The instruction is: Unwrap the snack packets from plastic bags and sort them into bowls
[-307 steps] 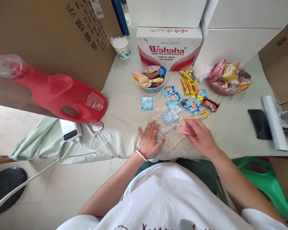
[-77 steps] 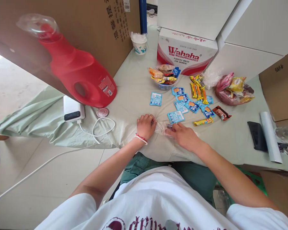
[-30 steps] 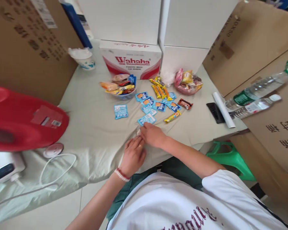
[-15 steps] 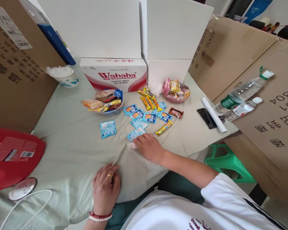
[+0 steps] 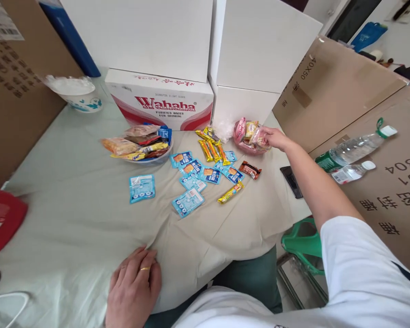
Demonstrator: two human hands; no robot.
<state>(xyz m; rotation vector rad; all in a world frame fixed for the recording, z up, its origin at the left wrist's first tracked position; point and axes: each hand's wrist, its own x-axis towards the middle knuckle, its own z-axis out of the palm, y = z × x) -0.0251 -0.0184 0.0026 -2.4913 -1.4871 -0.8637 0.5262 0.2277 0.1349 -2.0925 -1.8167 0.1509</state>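
My right hand (image 5: 275,138) reaches over the pink bowl (image 5: 248,149) at the back right, fingers closed on a small pink snack packet (image 5: 259,136) at the bowl's right side. Other wrapped snacks fill that bowl. My left hand (image 5: 135,284) lies on the cloth near the front edge, holding nothing, its fingers loosely bent. Several blue snack packets (image 5: 187,202) are spread mid-table. Among them are several yellow snack bars (image 5: 212,151), while a single yellow bar (image 5: 230,192) and a brown packet (image 5: 250,170) lie to the right.
A clear bowl of snacks (image 5: 157,157) stands left of the packets, before the Wahaba-style water carton (image 5: 160,102). A paper cup (image 5: 84,101) is at the far left. Bottles (image 5: 355,148) and a black phone (image 5: 291,182) lie right, near cardboard. A red object (image 5: 3,223) sits left.
My right hand has moved from the table's front middle to the pink bowl at the back right, with the pink packet. My left hand stays on the cloth; the view has shifted.
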